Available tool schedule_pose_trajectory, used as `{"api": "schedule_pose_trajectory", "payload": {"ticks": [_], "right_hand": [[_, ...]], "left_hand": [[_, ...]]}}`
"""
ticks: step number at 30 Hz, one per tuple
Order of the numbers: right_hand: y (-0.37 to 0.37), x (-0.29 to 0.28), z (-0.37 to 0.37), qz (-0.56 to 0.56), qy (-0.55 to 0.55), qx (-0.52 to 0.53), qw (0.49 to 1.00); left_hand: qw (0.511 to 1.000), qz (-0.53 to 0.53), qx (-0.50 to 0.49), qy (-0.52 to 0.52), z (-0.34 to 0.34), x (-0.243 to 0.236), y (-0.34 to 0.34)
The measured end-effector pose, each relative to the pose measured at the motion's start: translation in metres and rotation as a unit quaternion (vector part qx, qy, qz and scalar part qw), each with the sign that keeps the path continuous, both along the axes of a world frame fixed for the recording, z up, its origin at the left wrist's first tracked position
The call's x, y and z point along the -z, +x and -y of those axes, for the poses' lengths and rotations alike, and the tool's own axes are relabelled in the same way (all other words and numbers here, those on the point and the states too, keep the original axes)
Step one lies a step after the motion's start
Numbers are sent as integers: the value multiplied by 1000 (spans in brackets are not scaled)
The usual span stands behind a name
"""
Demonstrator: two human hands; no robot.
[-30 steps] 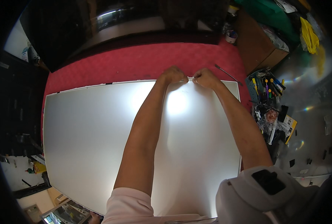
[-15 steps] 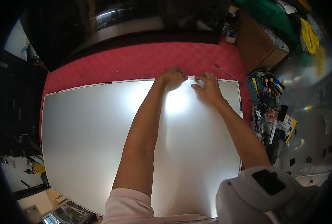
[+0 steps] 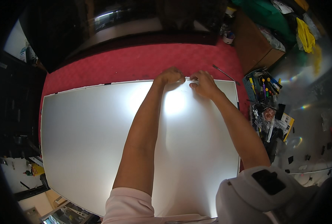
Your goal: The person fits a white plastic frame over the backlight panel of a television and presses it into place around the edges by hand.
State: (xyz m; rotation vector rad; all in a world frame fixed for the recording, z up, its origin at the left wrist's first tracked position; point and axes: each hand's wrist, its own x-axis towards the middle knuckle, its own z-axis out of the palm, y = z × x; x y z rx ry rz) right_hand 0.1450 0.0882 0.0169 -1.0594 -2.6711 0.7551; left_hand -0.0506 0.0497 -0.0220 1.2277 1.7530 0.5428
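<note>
A large white panel (image 3: 87, 130), lit brightly in patches, lies flat beneath my arms with a thin pale rim along its far side. My left hand (image 3: 170, 75) is curled at that far rim, its fingers bent and closed on the edge. Close to its right, my right hand (image 3: 204, 84) rests at the same rim with bent fingers. Its thumb is held apart from the index finger over the panel face. A small white tab (image 3: 187, 78) shows at the edge between both hands. The undersides of the fingers are hidden.
Red padded cloth (image 3: 136, 61) lies beyond the panel, with a thin metal tool (image 3: 223, 71) on it. A dark glossy screen (image 3: 128, 26) stands behind. At right are a basket of hand tools (image 3: 264, 84), loose parts and a cardboard box (image 3: 253, 44).
My right hand has shifted slightly left along the rim, its fingers still bent. My left hand stays at the edge. The whole view has moved a little.
</note>
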Motion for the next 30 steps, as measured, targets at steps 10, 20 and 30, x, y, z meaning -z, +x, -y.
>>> {"api": "schedule_pose_trajectory", "payload": {"ticks": [10,20,30], "right_hand": [[-5,-1,-6,-18,-33,-14,999],[-10,-1,-19,-3,-89,-24,996],[0,-6,-4,-91,-11,-46,995]], "left_hand": [[1000,-14,-22,-8,-4,10,-2],[1000,-14,-24,4,-6,12,1],[1000,-6,-7,-14,-8,6,4]]}}
